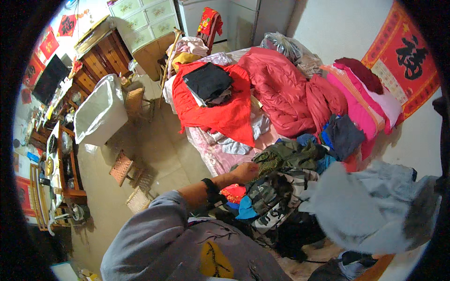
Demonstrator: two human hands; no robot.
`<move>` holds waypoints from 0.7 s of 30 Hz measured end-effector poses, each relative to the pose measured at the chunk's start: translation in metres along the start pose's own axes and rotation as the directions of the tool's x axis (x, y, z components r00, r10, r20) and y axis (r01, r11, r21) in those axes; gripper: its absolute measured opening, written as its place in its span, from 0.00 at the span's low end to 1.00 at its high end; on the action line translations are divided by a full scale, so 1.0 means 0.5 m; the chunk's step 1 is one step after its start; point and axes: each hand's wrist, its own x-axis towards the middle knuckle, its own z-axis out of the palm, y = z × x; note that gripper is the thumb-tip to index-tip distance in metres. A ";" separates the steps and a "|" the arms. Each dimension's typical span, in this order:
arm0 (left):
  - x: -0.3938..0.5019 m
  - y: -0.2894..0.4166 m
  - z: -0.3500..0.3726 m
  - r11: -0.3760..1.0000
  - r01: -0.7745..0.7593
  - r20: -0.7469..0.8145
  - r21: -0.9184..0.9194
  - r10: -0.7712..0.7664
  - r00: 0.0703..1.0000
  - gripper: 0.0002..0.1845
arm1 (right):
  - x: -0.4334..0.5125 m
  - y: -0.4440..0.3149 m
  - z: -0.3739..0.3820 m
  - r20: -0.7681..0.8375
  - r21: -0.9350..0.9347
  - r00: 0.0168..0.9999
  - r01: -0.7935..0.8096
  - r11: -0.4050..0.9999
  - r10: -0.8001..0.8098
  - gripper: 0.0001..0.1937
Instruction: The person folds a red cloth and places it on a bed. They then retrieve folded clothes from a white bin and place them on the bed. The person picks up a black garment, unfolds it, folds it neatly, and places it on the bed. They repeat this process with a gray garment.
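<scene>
My left hand (248,172), a dark band on its wrist, is over the near edge of the bed beside an olive-green patterned garment (288,154). Its fingers look curled, but blur hides whether they grip the cloth. A light grey garment (355,210), blurred and spread out, hangs in the air at the right. My right hand is out of sight. Between the two lies a pile of camouflage clothes (274,196) with a bright blue cloth (249,208) and a red one (233,192). Folded black clothes (207,82) rest on a red cloth (211,114) farther back.
A crumpled red quilt (281,95) covers the bed's middle, with pink folded bedding (365,102) by the wall and dark blue clothes (342,137) in front. On the floor at left stand a large white-lined bin (102,116), a woven stool (121,168) and a wooden chair (134,100).
</scene>
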 end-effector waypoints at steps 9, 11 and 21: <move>-0.074 0.041 -0.248 0.874 -0.252 -0.036 -0.415 0.260 0.965 0.32 | -0.089 -0.231 0.274 0.212 0.425 0.969 0.025 0.905 -0.126 0.25; -0.094 0.061 -0.287 0.772 -0.245 0.013 -0.587 0.311 0.950 0.34 | -0.115 -0.266 0.350 0.342 0.619 0.927 -0.100 0.779 -0.153 0.25; -0.179 0.114 -0.436 0.782 -0.100 0.212 -0.616 0.286 0.934 0.24 | -0.174 -0.424 0.583 0.774 0.570 0.631 -0.665 0.484 -0.045 0.23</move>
